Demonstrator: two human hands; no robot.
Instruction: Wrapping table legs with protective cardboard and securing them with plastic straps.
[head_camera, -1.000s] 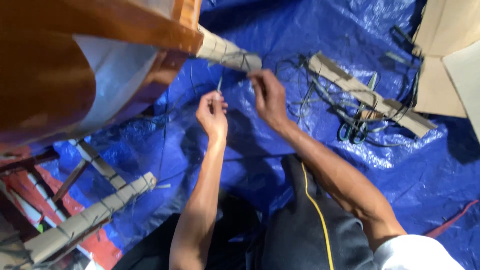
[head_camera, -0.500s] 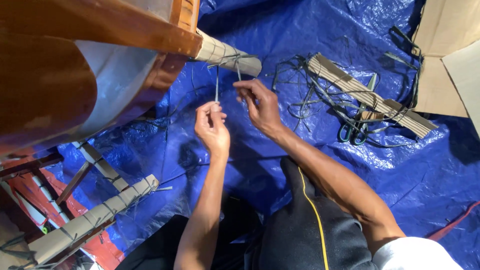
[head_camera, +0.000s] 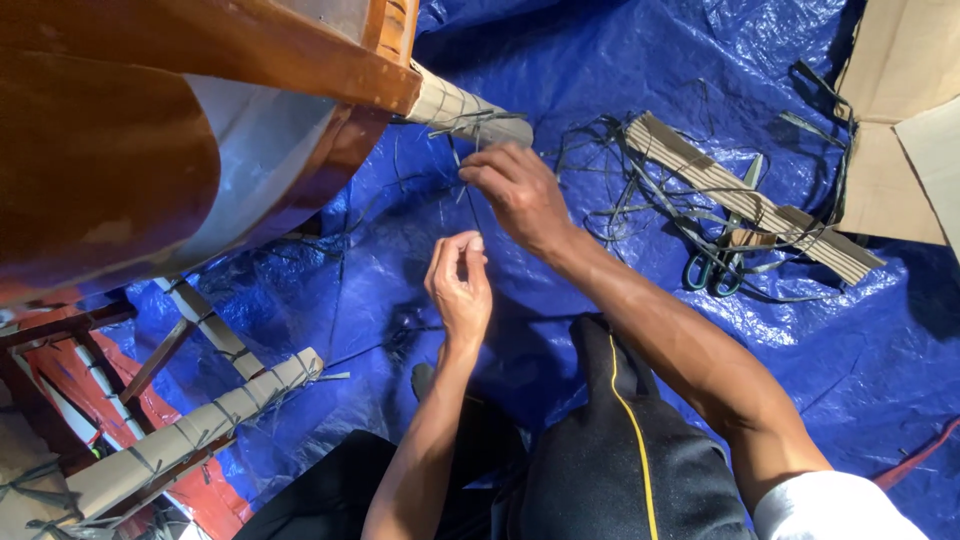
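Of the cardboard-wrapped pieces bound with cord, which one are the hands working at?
The upper wrapped furniture leg, jutting from the brown wooden frame. The right hand pinches cord just beneath it; the left hand holds the strand lower down. The lower-left wrapped leg lies untouched.

We get decent, fairly bright light here, coming from the upper right, so the blue tarp (head_camera: 800, 330) throws white glare off its wrinkles. The varnished wood (head_camera: 150, 130) shines too. Shadows pool under it and around our knees. Slight softness on the hands; edges look a bit stretched.
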